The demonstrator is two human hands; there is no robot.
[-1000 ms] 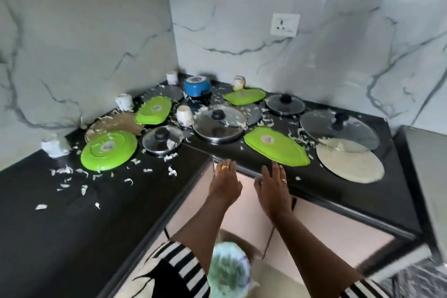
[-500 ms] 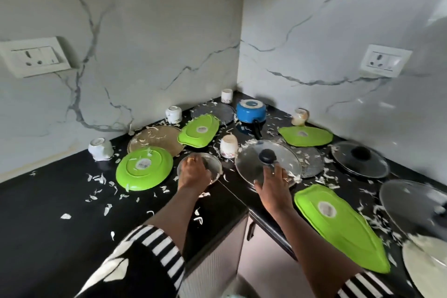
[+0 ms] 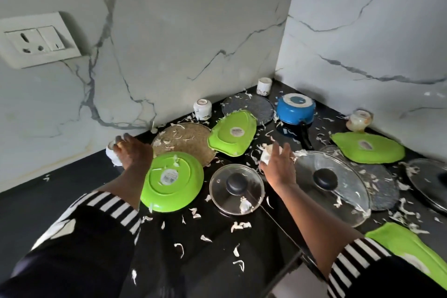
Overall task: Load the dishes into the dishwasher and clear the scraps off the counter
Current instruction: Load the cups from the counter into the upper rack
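black counter carries the upturned dishes and white scraps. your left hand reaches far left, fingers closed over a small white cup by the wall, mostly hidden under the palm. your right hand stretches forward, fingers curled on another white cup, only partly seen. between the hands lie a round green plate and a small glass lid. at the right edge a larger lid is cut off.

two white marble-look walls with grey veins meet in a corner above the black worktop; a white socket plate sits on the left wall.
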